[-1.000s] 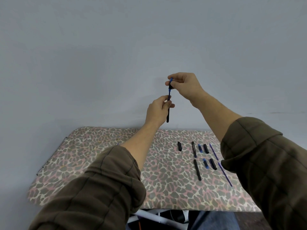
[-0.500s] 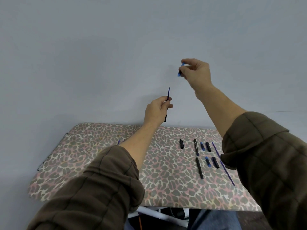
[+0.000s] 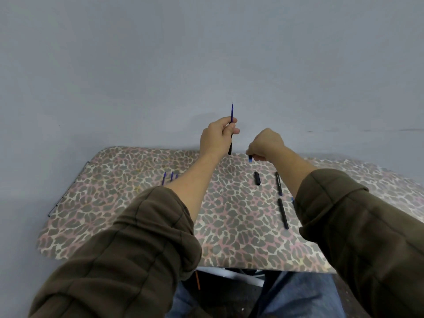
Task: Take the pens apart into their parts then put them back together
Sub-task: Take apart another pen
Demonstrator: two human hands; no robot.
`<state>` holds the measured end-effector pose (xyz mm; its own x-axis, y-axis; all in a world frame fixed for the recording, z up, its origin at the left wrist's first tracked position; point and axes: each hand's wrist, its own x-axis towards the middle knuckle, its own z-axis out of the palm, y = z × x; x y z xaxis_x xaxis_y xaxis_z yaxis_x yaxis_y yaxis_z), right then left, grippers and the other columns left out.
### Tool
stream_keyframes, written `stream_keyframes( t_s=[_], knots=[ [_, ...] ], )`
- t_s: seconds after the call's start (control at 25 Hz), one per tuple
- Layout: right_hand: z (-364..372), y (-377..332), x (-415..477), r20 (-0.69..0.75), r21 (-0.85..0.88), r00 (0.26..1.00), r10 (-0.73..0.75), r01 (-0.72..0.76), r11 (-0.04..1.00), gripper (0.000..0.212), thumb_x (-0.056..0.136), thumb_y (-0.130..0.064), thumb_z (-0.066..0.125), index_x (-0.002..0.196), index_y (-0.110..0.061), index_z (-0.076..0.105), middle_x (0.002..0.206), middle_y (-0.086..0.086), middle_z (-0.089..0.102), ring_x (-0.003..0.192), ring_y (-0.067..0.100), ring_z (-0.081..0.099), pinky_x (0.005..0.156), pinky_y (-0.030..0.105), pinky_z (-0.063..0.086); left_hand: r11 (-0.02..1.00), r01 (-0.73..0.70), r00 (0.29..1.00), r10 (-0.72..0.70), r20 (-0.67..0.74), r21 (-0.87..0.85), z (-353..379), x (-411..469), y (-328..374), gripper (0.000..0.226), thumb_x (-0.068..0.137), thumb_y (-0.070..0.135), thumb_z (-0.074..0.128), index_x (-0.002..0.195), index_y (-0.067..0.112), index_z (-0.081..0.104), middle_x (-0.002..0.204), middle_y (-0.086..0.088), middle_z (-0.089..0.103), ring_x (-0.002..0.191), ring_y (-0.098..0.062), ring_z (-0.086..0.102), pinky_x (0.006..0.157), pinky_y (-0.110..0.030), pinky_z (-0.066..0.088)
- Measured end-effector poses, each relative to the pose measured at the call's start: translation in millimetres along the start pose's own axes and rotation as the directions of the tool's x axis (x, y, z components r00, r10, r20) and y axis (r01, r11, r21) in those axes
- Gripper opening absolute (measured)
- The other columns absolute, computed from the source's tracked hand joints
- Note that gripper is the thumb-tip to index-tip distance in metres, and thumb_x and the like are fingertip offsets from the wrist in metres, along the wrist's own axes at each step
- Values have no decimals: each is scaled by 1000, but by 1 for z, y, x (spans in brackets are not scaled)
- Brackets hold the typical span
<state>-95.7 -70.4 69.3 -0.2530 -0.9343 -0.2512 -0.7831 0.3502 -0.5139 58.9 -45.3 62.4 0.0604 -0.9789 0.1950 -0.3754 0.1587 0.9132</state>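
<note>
Above the leopard-print board [image 3: 142,216], the left hand [image 3: 216,136] grips a black pen barrel [image 3: 230,148] held upright, its blue refill [image 3: 232,112] protruding above the fist. Just right of it and lower, the right hand [image 3: 267,144] pinches a small blue tip piece [image 3: 250,159]. Below the right hand, a black cap [image 3: 257,178] and two black barrels [image 3: 279,183] lie on the board.

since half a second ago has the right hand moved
Yes. The right hand has dropped from high against the wall to just above the far edge of the patterned board, still pinching the small blue pen piece.
</note>
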Motion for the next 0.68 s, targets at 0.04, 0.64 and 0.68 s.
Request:
stream_keyframes(
  t_s=[0.04,0.64,0.68],
  knots=[
    [7,4,2,-10,-71,1000,-6,5,997,21,86,-10,75,71,-9,61,59,5,66,39,15,57,37,18,41,1000,6,1000,-6,2,-3,0,1,-2,24,106,25,50,122,24,67,97,10,78,108,-11,68,100,-38,52],
    [69,31,16,39,-321,999,18,-4,947,19,81,-3,77,70,-9,61,71,9,68,56,23,63,40,24,44,997,73,997,-73,-5,0,-1,8,-38,25,107,25,50,125,22,66,97,9,78,105,-12,69,98,-38,53],
    [70,31,15,32,-317,999,19,-8,948,19,83,-3,75,71,-8,61,73,9,68,58,24,65,41,26,46,997,74,997,-74,-4,5,-1,8,-39,25,107,25,50,125,22,66,97,9,78,105,-12,69,98,-38,53]
  ],
)
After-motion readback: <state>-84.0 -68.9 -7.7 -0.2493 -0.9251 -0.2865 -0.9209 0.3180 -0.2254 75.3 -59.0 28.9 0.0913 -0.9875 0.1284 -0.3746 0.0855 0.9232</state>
